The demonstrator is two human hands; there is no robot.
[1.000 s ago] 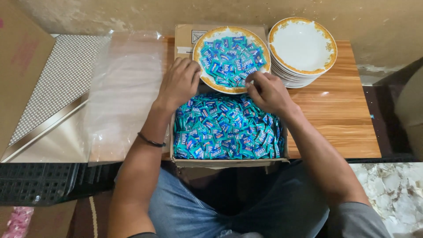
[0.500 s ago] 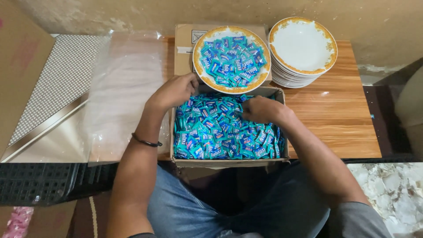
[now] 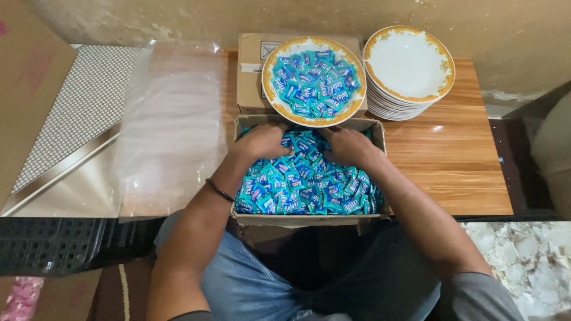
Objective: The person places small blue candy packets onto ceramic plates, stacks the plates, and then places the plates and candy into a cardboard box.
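A: Packages? Open brown cardboard box (image 3: 309, 219) at the table's near edge, heaped with small blue-and-teal candy wrappers (image 3: 303, 181).

B: More blue wrappers (image 3: 314, 84) on the gold-rimmed plate. Behind it, a closed brown carton (image 3: 250, 77) bearing a white label (image 3: 250, 68).

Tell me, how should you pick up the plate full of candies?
Grip the plate by its gold rim, both hands on opposite sides, left and right. It lies flat, heaped with loose candies, so lift it level. The near edge overhangs the box.
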